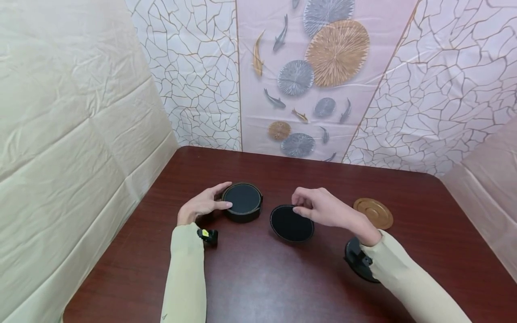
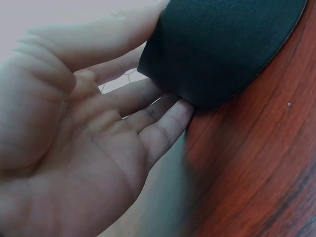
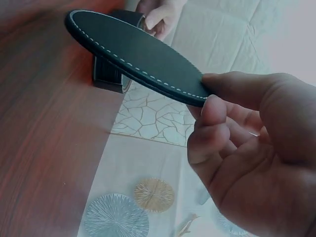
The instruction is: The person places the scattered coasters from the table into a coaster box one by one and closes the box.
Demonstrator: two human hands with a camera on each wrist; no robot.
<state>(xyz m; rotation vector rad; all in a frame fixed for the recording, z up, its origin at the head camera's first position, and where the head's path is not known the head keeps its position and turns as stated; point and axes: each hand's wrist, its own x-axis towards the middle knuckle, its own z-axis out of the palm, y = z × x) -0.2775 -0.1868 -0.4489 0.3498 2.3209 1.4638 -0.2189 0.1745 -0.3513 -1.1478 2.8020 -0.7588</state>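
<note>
A round black coaster holder [image 1: 241, 216] stands on the table left of the middle, with a black disc [image 1: 242, 197] filling its top. My left hand [image 1: 203, 205] grips the holder from its left side, thumb toward the near rim and fingers round the far side. In the left wrist view, fingertips touch the holder's dark wall [image 2: 222, 54]. Between thumb and fingers, my right hand [image 1: 323, 207] pinches the edge of a round black coaster [image 1: 291, 224]. White stitching runs along the rim of this coaster [image 3: 133, 54], which is tilted and held above the table, right of the holder.
A brown round disc [image 1: 373, 213] with ring grooves lies on the table [image 1: 258, 278] beyond my right forearm. Below my right wrist is a black round thing [image 1: 359, 264], partly hidden by the sleeve and wrist camera. A patterned cloth [image 1: 202, 80] hangs behind the table.
</note>
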